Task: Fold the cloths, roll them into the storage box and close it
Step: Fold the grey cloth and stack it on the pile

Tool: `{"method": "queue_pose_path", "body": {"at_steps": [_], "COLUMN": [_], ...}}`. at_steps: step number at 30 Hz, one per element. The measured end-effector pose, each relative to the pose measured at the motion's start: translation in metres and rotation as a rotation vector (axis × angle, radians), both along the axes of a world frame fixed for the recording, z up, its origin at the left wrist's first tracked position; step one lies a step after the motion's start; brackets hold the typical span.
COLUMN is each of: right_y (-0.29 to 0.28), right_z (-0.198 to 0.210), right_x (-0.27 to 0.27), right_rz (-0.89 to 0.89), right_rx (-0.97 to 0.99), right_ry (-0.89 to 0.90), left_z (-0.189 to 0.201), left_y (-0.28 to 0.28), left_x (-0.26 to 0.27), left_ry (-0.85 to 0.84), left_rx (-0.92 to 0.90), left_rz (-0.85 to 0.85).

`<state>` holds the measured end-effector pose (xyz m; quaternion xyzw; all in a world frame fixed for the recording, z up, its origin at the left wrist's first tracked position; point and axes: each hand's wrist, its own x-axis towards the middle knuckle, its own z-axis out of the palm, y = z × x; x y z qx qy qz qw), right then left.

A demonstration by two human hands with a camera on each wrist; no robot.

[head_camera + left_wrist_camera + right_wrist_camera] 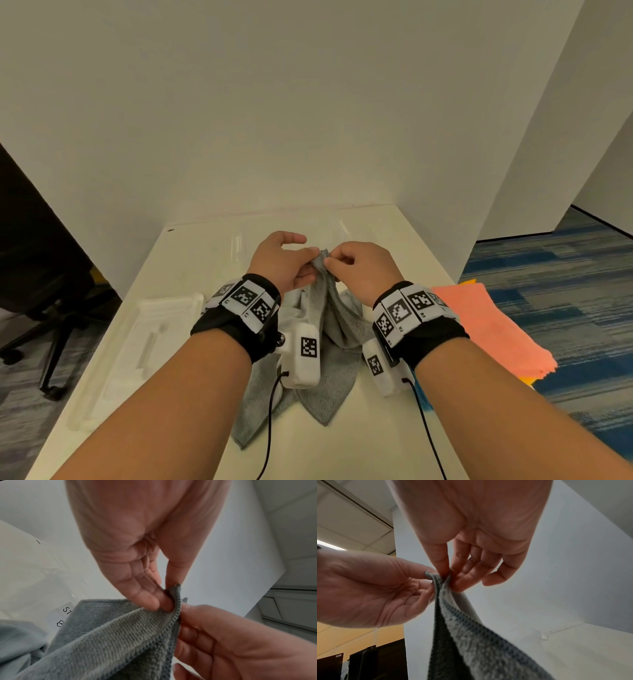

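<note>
While both hands meet above the surface (191, 253) | left hand (281, 262) grip pinches one grey cloth (329, 329) at its top edge | right hand (363, 270) grip pinches the same edge | cloth hangs, lower end on surface | one orange cloth (493, 329) at right | one white lid (144, 342) at left

surface (376, 428): cream-white, against white wall | centre: grey cloth (329, 394), lower part resting on it | left: white lid (144, 339) lying flat | right edge: orange cloth (493, 329) lying flat | far end: possibly clear storage box (239, 243), hard to make out
</note>
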<state>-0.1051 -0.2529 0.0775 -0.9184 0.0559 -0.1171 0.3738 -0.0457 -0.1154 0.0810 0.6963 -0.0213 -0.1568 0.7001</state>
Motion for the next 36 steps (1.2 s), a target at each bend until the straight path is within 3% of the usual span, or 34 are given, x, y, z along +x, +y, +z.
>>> {"method": "queue_pose_path", "body": {"at_steps": [12,20,25,29,36], "right_y": [-0.002,-0.008,-0.013,-0.016,-0.01], "right_z": [-0.001,-0.004,0.003,0.007,0.002], "right_x": [-0.001,0.003,0.002,0.001,0.0], "right_rz": [0.033,-0.02,0.03,0.067,0.001], "right_rx": [0.033,-0.002,-0.059,-0.023,0.129], "right_ry": [-0.024,-0.109,-0.122,-0.144,-0.222], "left_z": [0.009,0.011,0.01,0.01,0.012], "left_y": [0.002,0.001,0.009,0.013,0.01], "left_x": [-0.007,-0.007,0.0,0.001,0.005], "left_ry": [0.021,-0.018,-0.309,-0.44,-0.5], "left_rx": [-0.113,-0.033,0.253,0.407,0.373], "left_rz": [-0.06,-0.113,-0.179,-0.279,-0.196]}}
